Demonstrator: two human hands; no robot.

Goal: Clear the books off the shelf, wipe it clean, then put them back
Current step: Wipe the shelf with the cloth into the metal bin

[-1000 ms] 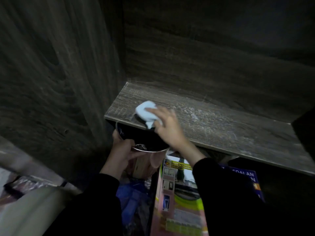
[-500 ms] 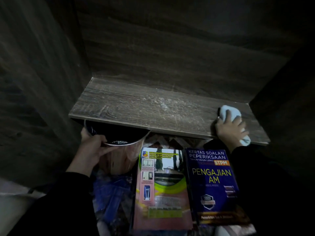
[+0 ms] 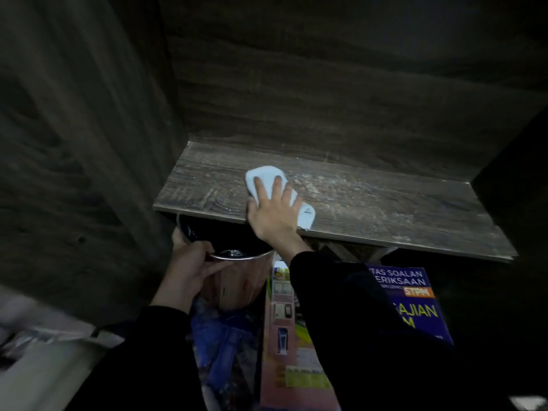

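**Ani:** What part of the job is this?

**Ben:** The wiping part. The right hand (image 3: pixel 274 216) lies flat with its fingers straight. It presses a soft white cloth (image 3: pixel 267 175) down on the grey-brown wooden shelf (image 3: pixel 385 209), near the front edge and a bit to the left.

**Ani:** And the other hand?

**Ben:** The left hand (image 3: pixel 189 264) grips the rim of a round shiny metal bin with a dark inside (image 3: pixel 240 277). It holds the bin just under the front lip of the shelf, left of the cloth. I think the bin is there to catch the dust.

**Ani:** Where are the books?

**Ben:** Off the shelf. A pink and green book (image 3: pixel 293 351) and a blue book with yellow words (image 3: pixel 415 310) lie flat down below, side by side. The right sleeve hides part of both.

**Ani:** Is the shelf clean now?

**Ben:** Not all of it, I think. Pale dusty streaks show on the wood to the right of the cloth.

**Ani:** So what comes next?

**Ben:** My guess is to push the cloth along the board and off the edge above the bin. The hand should press flat so the dust goes with it. The bin has to sit right under the spot where the dust drops. After that the books can go back up.
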